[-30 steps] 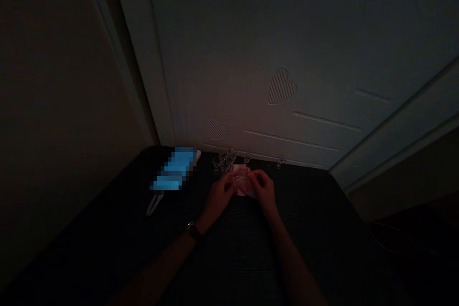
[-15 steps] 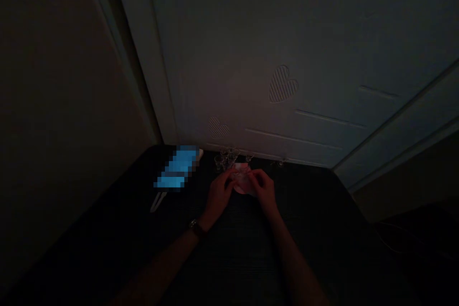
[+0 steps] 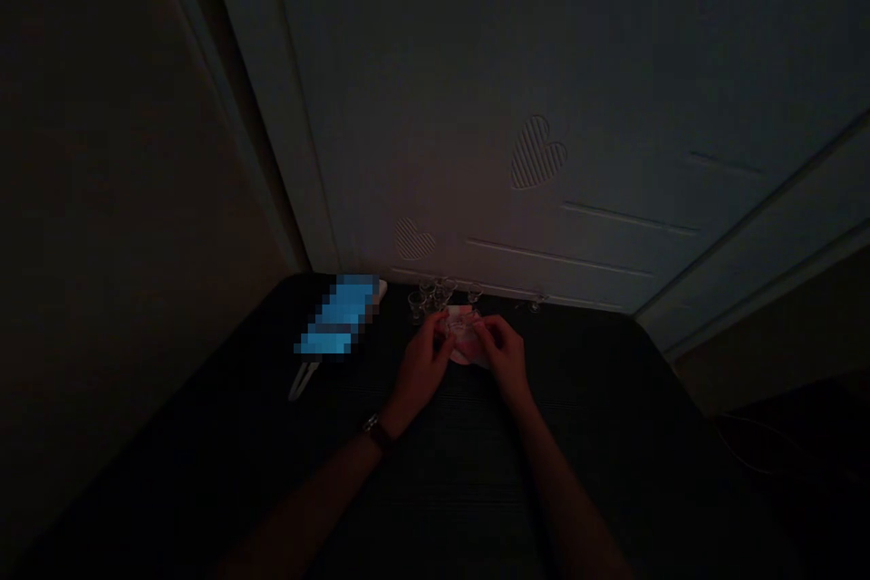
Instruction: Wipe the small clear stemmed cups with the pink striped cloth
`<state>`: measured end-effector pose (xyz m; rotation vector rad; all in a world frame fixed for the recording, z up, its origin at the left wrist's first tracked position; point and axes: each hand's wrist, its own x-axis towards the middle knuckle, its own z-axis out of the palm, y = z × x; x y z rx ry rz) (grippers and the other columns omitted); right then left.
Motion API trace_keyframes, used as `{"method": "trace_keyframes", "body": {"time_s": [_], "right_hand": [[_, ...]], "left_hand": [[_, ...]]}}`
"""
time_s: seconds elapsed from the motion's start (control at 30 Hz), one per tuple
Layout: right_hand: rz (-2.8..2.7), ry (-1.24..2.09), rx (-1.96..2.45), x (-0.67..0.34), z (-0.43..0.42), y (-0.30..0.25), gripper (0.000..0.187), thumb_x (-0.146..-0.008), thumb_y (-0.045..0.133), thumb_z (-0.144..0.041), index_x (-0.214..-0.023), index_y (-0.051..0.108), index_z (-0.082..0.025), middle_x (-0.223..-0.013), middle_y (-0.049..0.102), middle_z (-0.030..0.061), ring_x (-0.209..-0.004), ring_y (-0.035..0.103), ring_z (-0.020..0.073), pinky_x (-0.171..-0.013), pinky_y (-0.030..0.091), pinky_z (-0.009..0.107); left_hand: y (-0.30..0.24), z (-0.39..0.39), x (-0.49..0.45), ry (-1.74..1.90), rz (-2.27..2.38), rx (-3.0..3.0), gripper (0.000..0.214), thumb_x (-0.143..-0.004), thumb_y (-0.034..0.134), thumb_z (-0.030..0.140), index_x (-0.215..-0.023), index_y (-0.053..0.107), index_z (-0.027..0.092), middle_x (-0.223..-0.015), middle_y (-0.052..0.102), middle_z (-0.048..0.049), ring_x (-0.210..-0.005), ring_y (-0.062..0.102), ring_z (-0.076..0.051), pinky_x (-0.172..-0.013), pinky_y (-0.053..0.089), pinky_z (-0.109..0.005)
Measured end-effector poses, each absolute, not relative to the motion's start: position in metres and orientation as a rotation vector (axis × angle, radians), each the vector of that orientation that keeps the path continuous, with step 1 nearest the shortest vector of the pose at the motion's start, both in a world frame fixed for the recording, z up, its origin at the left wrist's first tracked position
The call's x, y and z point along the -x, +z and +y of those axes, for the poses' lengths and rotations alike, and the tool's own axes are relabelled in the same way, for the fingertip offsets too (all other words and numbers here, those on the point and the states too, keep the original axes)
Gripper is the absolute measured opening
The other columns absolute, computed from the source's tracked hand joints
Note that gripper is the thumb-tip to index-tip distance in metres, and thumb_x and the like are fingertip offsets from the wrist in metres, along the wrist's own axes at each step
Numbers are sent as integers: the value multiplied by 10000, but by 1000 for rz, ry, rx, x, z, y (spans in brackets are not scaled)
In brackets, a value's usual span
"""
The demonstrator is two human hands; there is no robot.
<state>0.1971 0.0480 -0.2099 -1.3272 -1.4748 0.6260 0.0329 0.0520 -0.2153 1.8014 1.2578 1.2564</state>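
Note:
In dim light, a pale pinkish sheet (image 3: 466, 347) lies between my two hands; whether it is paper or cloth I cannot tell. My left hand (image 3: 425, 358) pinches its left side, the fingers bent inward. On the other side my right hand (image 3: 504, 352) has thumb and fingertips closed at the sheet's upper right. Faint lines show on the sheet near the fingertips, too dark to make out. Just beyond my left hand stand several small clear glasses (image 3: 417, 306), partly hidden by it. A single glass (image 3: 475, 293) is behind the sheet.
A lit, blurred-out screen (image 3: 343, 313) lies left on the dark table (image 3: 449, 480), with a pale looped strap or cable (image 3: 301, 378) by it. Another small clear object (image 3: 536, 301) sits at the back right. A white panel (image 3: 435, 109) with raised hearts rises behind the table.
My left hand has shifted slightly right and up along the sheet, its fingers more upright. My right hand has moved only a little. The camera view has shifted slightly.

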Motion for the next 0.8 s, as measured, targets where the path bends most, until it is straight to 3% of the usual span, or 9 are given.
{"method": "trace_keyframes", "body": {"time_s": [0.8], "right_hand": [[-1452,643,1350,-198,50,-215,254,-958,585,-369,-1079,645,-154,-1042,686,53,-874,674,168,-783,579,363]], "left_hand": [[-208,50,-31,1333,1219,-1881,291,-965,598,321,-1215,614,171,-1211,661,-90,-1047,663,-238,-905,554,-470]]}}
